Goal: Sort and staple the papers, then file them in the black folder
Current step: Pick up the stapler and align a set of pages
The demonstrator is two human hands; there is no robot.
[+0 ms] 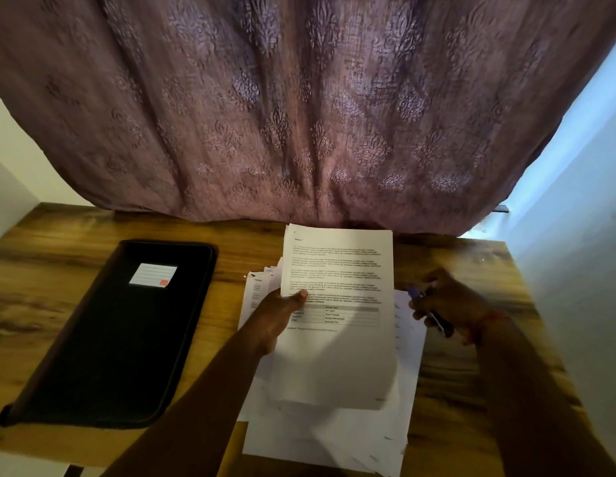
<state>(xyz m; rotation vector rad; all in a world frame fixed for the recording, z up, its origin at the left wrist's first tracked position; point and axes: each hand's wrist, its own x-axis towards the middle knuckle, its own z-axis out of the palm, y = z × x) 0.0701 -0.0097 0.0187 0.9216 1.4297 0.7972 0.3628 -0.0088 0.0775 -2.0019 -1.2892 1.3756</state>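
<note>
My left hand (277, 316) grips a set of printed sheets (337, 270) by its left edge, thumb on top, and holds it lifted over the desk. Under it lies a loose pile of white papers (317, 438), spread toward the front edge. My right hand (447, 301), blurred, holds a blue and dark stapler (428, 309) just right of the lifted sheets. The black folder (127, 339) lies closed on the left of the desk, with a white label with a red square (152, 275) on its cover.
The wooden desk (471, 390) ends at a purple patterned curtain (299, 115) at the back. Pale walls stand on both sides. A bare strip of desk runs between the folder and the papers.
</note>
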